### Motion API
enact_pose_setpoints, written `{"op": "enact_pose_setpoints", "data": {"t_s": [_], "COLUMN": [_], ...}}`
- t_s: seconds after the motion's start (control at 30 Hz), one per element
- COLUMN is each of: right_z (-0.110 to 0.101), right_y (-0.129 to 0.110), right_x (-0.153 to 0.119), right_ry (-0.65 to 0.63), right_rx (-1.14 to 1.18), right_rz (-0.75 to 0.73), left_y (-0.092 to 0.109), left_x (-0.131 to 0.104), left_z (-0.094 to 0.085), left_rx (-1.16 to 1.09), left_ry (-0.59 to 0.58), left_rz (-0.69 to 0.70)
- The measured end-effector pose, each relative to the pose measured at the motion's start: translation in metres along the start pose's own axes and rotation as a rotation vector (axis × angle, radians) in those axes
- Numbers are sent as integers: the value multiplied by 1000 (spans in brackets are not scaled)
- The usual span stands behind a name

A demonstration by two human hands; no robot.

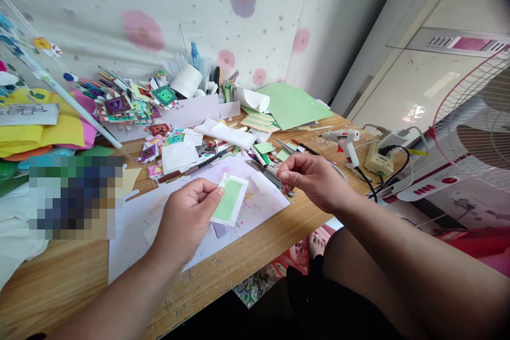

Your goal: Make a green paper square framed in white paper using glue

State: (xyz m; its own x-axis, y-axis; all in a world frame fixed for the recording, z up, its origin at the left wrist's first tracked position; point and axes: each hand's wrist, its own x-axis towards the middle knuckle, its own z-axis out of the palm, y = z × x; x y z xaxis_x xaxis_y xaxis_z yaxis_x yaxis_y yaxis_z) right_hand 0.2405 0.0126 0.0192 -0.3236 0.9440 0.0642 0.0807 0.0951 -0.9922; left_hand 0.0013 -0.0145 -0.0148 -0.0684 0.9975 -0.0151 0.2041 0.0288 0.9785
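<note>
In my left hand [187, 218] is a small green paper card with a whitish border [228, 199], pinched between thumb and finger at its upper left edge. The card is tilted above a stained white paper sheet [159, 218] on the desk. My right hand [308, 178] is closed in a pinch to the right of the card, apart from it. Whatever its fingertips hold, if anything, is too small to make out. Metal blade-like tools [266, 172] lie just behind those fingers. A purple scrap [219, 230] rests on the sheet below the card.
Behind the sheet are piled colourful paper pieces [163, 95], a white roll [186, 81] and green paper [295, 106]. A glue gun [347, 143] stands right, beside a power strip [380, 156] with cables. A fan [478, 117] is far right; yellow material [51, 133] lies left.
</note>
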Motion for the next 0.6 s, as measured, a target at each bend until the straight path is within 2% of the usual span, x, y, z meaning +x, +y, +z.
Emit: {"op": "enact_pose_setpoints", "data": {"t_s": [0.17,0.33,0.43,0.5,0.6], "right_z": [-17,-55,-72,-70,-49], "right_y": [-5,-6,-4,-4,-8], "right_x": [-3,-10,-13,-14,-14], "right_ry": [51,-99,-139,-140,-130], "right_rx": [-251,-723,-916,-910,-865], "right_rz": [60,168,63,-48,-156], "left_y": [-1,-2,-2,-2,-2], "left_x": [1,2,2,2,0], "left_z": [-1,-2,-1,-1,-1], "left_rx": [-20,-26,-17,-17,-18], "left_ry": [17,39,41,32,17], "left_rz": [8,19,22,21,7]}}
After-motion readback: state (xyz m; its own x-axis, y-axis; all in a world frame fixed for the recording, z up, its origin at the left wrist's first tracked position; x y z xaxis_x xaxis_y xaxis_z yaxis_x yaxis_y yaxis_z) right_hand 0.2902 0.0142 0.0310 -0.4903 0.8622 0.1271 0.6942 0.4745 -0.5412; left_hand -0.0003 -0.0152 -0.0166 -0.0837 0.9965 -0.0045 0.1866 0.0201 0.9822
